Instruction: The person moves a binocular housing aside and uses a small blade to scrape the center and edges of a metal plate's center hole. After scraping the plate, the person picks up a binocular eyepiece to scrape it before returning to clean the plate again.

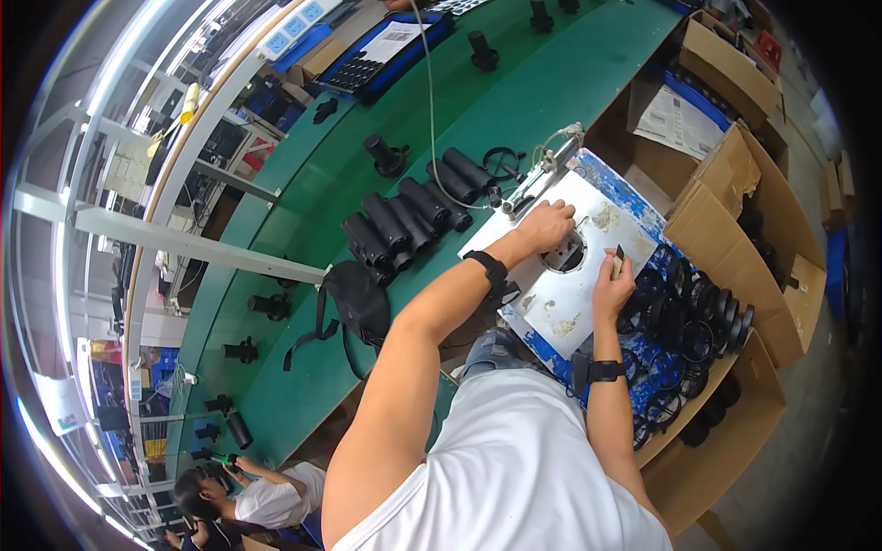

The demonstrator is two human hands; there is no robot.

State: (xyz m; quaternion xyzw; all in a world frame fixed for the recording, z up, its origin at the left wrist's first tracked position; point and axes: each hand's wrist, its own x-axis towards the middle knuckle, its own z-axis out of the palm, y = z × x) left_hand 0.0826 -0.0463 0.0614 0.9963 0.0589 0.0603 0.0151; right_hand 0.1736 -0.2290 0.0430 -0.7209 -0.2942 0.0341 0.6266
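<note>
A white plate (542, 308) with worn brownish patches lies before me, with a round opening (562, 255) in it. My left hand (548, 227) is closed at the opening's upper edge, its fingertips turned down; what they grip, if anything, is hidden. To the right of the opening, my right hand (614, 283) pinches a small dark, flat piece (619, 251) that sticks up past the fingertips. Black plastic rings (695, 340) are heaped on a worn blue surface (648, 376) beside my right wrist. A metal cylinder with hoses (544, 174) stands behind the plate.
Black tubes (409, 216) lie in rows on the green bench (514, 96) to the left, near a black bag (358, 298). Cardboard boxes (726, 211) stand close on my right. A cable (429, 92) hangs over the bench. Another person (266, 496) sits at the lower left.
</note>
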